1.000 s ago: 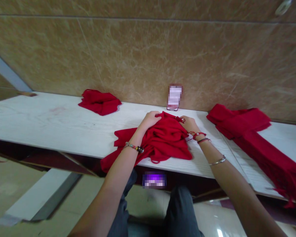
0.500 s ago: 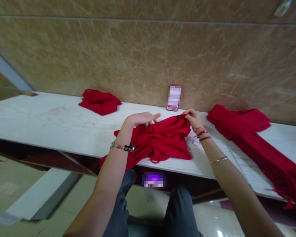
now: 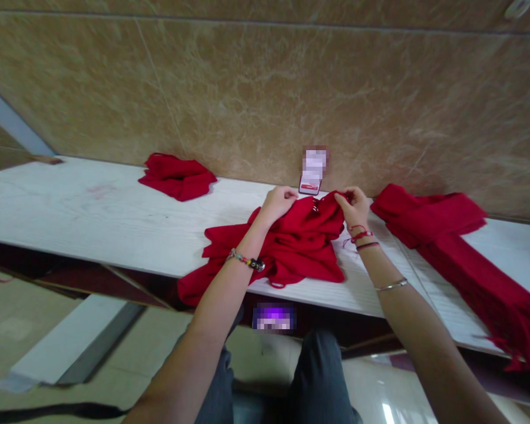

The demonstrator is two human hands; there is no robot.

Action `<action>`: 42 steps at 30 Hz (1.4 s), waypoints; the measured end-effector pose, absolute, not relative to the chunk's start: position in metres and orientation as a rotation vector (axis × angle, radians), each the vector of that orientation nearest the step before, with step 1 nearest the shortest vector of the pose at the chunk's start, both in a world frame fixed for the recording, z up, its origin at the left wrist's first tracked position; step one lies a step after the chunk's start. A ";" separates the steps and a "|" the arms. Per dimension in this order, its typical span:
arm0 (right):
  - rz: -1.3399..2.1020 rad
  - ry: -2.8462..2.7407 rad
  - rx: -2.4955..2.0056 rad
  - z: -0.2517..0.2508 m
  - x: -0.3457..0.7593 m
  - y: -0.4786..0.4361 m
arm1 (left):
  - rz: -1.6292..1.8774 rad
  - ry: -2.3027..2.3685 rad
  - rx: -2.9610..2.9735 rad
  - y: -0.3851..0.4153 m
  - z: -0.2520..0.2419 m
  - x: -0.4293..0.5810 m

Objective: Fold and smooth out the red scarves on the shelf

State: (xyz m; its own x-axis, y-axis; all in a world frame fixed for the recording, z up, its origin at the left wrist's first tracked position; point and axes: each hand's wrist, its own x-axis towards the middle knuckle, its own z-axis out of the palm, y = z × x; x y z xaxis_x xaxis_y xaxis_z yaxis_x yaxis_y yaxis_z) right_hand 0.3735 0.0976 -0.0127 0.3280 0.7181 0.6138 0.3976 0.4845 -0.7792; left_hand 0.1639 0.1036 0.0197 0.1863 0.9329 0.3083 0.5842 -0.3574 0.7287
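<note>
Red cloth (image 3: pixel 300 247), one: crumpled on the white tabletop (image 3: pixel 83 218), directly in front of the phone (image 3: pixel 313 172), its lower left part lapping over the near edge.

My right hand (image 3: pixel 354 205), one: just right of the phone and nearer me, thumb and fingers pinching the upper right corner of the red cloth.

My left hand (image 3: pixel 279 205), one: just left of the phone and nearer me, fingertips drawn together at the cloth's upper edge; whether they had fabric between them, I could not tell.

Phone, one: leaning against the tiled wall (image 3: pixel 247 106), partly blurred.

Red bundle (image 3: pixel 176 176), one, small: well left of the phone, by the wall.

Fringed red scarf (image 3: pixel 446 250), one: right of the phone, folded over at its far end, fringe towards me.

Worn by me: beaded bracelet (image 3: pixel 247 261), left wrist, nearer me than the phone; silver bangle (image 3: pixel 392 285), right forearm, nearer me and right of the phone.
</note>
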 end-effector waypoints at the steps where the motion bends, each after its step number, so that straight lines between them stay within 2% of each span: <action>1: 0.214 -1.205 -1.122 -0.014 0.379 0.101 | 1.116 1.552 1.994 0.104 0.023 0.156; 4: 0.059 -0.994 -1.092 -0.014 0.394 0.110 | 1.312 1.916 1.907 0.103 0.037 0.130; 6: 0.042 -0.974 -1.056 -0.014 0.398 0.113 | 1.231 2.046 1.938 0.099 0.046 0.114; 12: 0.274 -1.266 -1.074 -0.013 0.388 0.103 | 0.238 2.012 2.199 0.076 0.066 0.089; 16: 0.444 -1.507 -1.177 -0.011 0.383 0.095 | -0.084 1.861 2.266 0.070 0.068 0.089; 18: 0.439 -1.672 -1.252 -0.012 0.380 0.094 | -0.046 1.847 2.292 0.073 0.064 0.094; 22: 0.356 -1.963 -1.394 -0.019 0.374 0.093 | 0.366 1.835 2.335 0.085 0.047 0.112; 26: 0.373 -2.144 -1.429 -0.025 0.376 0.094 | 0.282 1.542 2.287 0.095 0.031 0.126; 28: 0.257 -2.084 -1.427 -0.024 0.380 0.096 | 0.361 1.567 2.288 0.097 0.028 0.126; 32: -0.125 -1.604 -1.410 -0.023 0.394 0.105 | 0.862 1.872 2.212 0.095 0.035 0.121; 34: -0.214 -1.407 -1.422 -0.024 0.401 0.109 | 0.993 1.955 2.209 0.091 0.042 0.116; 37: -0.271 -1.353 -1.446 -0.025 0.402 0.109 | 0.878 1.919 2.269 0.079 0.054 0.108; 42: -0.218 -1.840 -1.226 -0.017 0.368 0.084 | 0.251 1.322 2.311 0.058 0.060 0.104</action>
State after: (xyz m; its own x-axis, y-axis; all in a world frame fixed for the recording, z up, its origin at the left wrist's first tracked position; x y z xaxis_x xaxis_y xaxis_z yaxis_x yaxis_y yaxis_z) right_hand 0.3684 0.0840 -0.0170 -0.1168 0.6561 0.7455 0.8119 0.4954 -0.3088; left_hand 0.1041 0.0578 0.0595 0.5210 0.8507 -0.0692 0.7661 -0.4303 0.4775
